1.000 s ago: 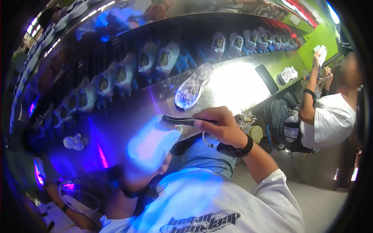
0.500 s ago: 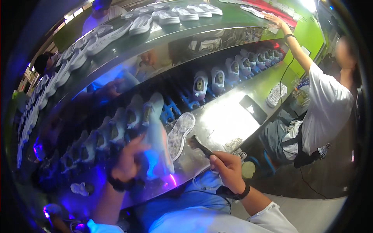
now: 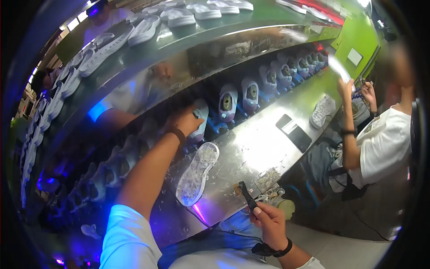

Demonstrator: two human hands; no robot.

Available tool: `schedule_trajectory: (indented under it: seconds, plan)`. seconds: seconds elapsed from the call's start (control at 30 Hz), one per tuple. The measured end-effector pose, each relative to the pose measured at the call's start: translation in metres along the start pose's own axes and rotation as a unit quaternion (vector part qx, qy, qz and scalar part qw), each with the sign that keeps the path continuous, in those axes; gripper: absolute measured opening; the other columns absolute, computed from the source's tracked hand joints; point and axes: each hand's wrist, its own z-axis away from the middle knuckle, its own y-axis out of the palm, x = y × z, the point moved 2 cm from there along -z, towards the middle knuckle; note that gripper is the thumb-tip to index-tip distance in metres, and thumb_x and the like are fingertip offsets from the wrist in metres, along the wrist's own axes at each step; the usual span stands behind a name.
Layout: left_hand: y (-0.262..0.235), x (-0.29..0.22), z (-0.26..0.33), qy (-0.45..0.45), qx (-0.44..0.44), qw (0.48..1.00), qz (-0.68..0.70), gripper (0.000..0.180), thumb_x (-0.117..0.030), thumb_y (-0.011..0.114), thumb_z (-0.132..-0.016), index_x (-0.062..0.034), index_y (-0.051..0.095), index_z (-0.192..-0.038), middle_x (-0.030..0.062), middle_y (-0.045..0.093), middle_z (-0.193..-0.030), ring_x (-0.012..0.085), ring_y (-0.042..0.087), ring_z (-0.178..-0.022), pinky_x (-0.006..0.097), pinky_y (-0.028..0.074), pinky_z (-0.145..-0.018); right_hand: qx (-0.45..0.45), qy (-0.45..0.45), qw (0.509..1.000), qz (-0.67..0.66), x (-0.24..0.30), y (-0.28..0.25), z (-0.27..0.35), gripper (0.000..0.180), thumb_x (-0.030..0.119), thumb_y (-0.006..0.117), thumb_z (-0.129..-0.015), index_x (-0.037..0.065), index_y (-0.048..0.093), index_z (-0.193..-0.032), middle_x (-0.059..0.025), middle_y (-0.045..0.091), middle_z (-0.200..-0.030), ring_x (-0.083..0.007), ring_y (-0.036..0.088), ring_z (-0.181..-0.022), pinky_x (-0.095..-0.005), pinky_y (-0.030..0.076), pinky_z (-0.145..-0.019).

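Note:
My left hand [image 3: 186, 122] reaches to the row of shoes and is closed around a pale blue-grey shoe upper [image 3: 200, 120], its fingers partly hidden. More shoe uppers [image 3: 227, 104] stand upright along the row on blue supports. Close to my body, my right hand [image 3: 270, 222] grips a brush [image 3: 247, 196] by its black handle, with the brush head over the table's near edge. Between the two hands, a whitish, smeared sole-shaped piece [image 3: 197, 174] lies on the metal table.
The metal table [image 3: 242, 154] carries a black-and-white flat object [image 3: 293, 132] and a second sole-shaped piece [image 3: 322, 111]. White soles [image 3: 144, 30] line the green shelf [image 3: 215, 24] above. At right, a co-worker holds a white sole [image 3: 339, 71]. A cable lies by the near edge.
My left hand has moved away from me into the row, onto a shoe upper. My right hand with the brush is slightly lower. The co-worker's arm has come down from the shelf with a sole.

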Motion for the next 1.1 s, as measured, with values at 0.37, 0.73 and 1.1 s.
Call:
schedule_trajectory:
  seconds: [0.37,0.73,1.1]
  plan:
    - [-0.12,0.057,0.094,-0.133,0.098,0.983,-0.086,0.064,-0.037,0.078,-0.08,-0.0085,0.066,-0.136,0.0206,0.068,-0.133,0.0379,0.066,-0.122,0.044,0.053,-0.103,0.033,0.018,0.999,0.026,0.003,0.021,0.01,0.026,0.014,0.063,-0.1,-0.006,0.073,-0.113,-0.0029,0.064,-0.077,-0.0057,0.05,-0.065,-0.0211,0.035,-0.059]
    - [-0.091,0.129,0.122,-0.116,-0.018,0.993,0.032,0.067,-0.023,0.088,-0.07,0.0003,0.068,-0.13,0.0161,0.079,-0.093,0.0247,0.076,-0.077,0.038,0.061,-0.073,0.03,-0.032,0.996,0.079,0.022,0.044,0.063,0.026,0.012,0.066,-0.102,-0.006,0.072,-0.119,-0.0027,0.067,-0.08,-0.0044,0.051,-0.066,-0.0209,0.037,-0.059]
    - [-0.233,0.066,0.431,-0.231,-0.084,0.874,0.419,0.05,-0.009,0.081,-0.081,-0.0057,0.07,-0.13,-0.002,0.063,-0.082,0.0056,0.055,-0.065,0.023,0.041,-0.057,0.034,-0.032,0.997,0.055,0.034,0.032,0.074,0.028,0.013,0.062,-0.102,-0.008,0.071,-0.119,-0.0027,0.066,-0.081,-0.0028,0.049,-0.063,-0.0173,0.031,-0.053]
